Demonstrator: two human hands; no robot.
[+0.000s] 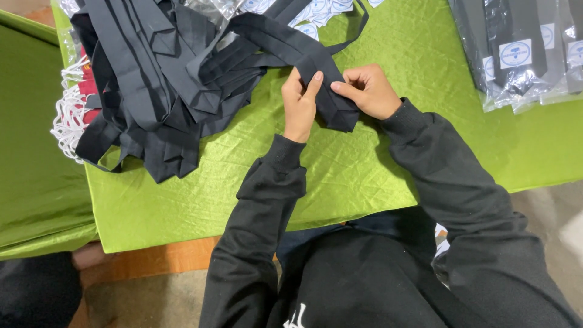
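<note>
A dark navy necktie point(331, 103) lies on the green tablecloth point(340, 170), its pointed wide end toward me. My left hand point(299, 106) presses on its left edge with the fingers curled around the cloth. My right hand point(368, 91) pinches the right side of the same tie between thumb and fingers. The tie's narrow part runs up and left toward a big heap of dark ties point(164, 73).
Packaged ties in clear plastic bags with white labels point(522, 54) lie at the upper right. More bagged pieces point(316, 15) show at the top. White cords point(70, 115) sit at the heap's left. A second green-covered surface point(36, 158) stands at left.
</note>
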